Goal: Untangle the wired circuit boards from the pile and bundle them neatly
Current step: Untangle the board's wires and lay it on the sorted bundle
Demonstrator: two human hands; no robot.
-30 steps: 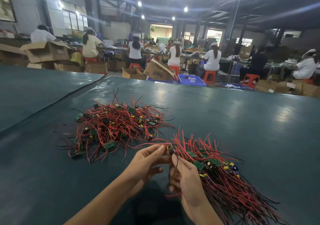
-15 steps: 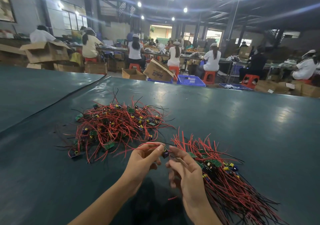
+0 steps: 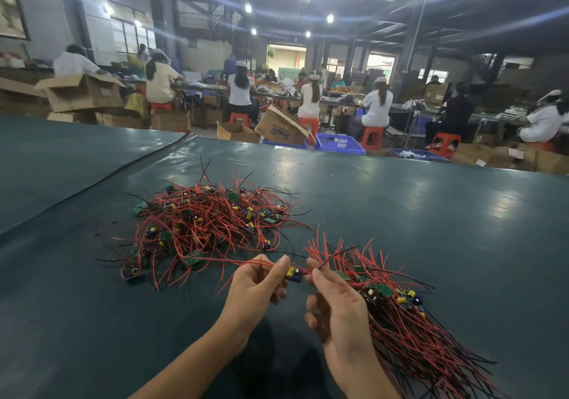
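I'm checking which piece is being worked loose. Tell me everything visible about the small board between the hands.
The wired circuit board is tiny, showing a yellow component and a dark blue one; the board face is hidden. It is held above the table, between both hands. The left hand pinches it, red wires trailing left toward the tangled pile. The right hand pinches a black wire beside it.

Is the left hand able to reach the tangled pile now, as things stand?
Probably yes: the tangled pile lies just beyond the left hand with nothing between, but its fingers pinch a wired board.
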